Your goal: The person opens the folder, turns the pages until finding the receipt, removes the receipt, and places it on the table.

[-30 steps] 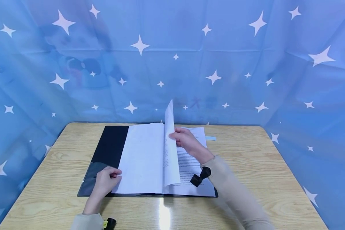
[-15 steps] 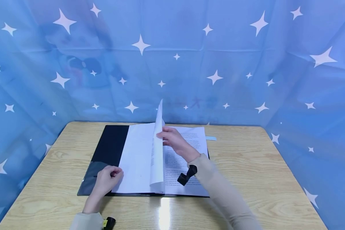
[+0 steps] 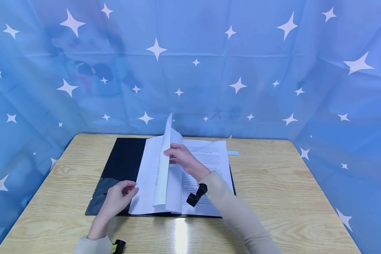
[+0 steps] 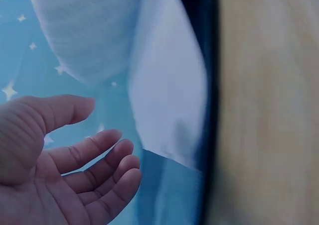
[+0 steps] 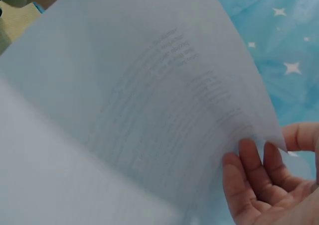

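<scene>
A black folder [image 3: 124,155] lies open on the table with printed pages [image 3: 206,165] on its right side. My right hand [image 3: 185,160] pinches the right edge of a lifted sheet [image 3: 162,180], which stands curved over the left half. In the right wrist view, thumb and fingers [image 5: 254,168] meet at the corner of this paper [image 5: 149,100], and faint print shows through it. My left hand [image 3: 117,197] hovers by the outer edge of the left page [image 3: 146,169], holding nothing. Its fingers [image 4: 104,177] are loosely bent in the left wrist view.
A pale blue tab [image 3: 233,153] sticks out from the folder's right side. The wooden table [image 3: 273,183] extends to both sides and in front. Behind it hangs a blue cloth [image 3: 190,70] with white stars.
My right hand has carried the sheet leftward across the spine, uncovering the printed right page. The left hand has lifted slightly and loosened its fingers beside the left page.
</scene>
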{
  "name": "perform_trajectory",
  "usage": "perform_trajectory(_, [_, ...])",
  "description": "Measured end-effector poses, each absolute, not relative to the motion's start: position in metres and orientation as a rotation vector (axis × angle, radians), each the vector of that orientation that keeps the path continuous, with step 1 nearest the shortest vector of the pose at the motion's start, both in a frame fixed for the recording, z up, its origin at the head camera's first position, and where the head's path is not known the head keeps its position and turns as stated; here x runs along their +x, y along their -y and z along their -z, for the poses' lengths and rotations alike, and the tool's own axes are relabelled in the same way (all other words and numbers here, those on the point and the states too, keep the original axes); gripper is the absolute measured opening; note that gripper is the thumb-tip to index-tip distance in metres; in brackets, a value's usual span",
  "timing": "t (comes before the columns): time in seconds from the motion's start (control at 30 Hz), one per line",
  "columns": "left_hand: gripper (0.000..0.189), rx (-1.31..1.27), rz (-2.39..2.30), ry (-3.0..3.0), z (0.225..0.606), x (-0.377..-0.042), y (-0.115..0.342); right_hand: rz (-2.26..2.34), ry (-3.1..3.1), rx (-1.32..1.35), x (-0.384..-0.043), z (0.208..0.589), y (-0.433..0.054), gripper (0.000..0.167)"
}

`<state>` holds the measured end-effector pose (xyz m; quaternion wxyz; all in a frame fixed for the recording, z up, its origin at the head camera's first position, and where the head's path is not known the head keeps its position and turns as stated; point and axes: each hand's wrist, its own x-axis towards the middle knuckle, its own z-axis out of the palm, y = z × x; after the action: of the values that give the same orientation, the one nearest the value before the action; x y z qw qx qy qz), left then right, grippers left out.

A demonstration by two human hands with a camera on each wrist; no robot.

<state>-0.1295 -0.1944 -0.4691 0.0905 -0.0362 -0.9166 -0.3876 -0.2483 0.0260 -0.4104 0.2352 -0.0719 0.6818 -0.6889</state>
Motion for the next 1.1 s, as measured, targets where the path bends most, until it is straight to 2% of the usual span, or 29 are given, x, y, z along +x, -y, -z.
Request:
perform_trajectory(0.43, [0.014, -0.175, 1.235, 2.508, 0.432, -0.117, 0.169, 1.872, -1.876, -0.132, -0.247, 0.419, -0.006, 0.026])
perform_trajectory(0.7, [0.029, -0.147, 1.226, 2.486, 0.419, -0.109, 0.156, 1.854, -1.885, -0.130, -0.246, 0.424, 0.001, 0.030])
perform_trajectory(0.9, [0.039, -0.165, 1.183, 2.522, 0.415, -0.104, 0.148, 1.855, -1.885, -0.116, -0.246, 0.427, 0.005, 0.027])
perform_trajectory(1.1, [0.037, -0.235, 1.117, 2.502, 0.419, -0.102, 0.145, 1.860, -1.867, -0.097, -0.243, 0.425, 0.007, 0.030])
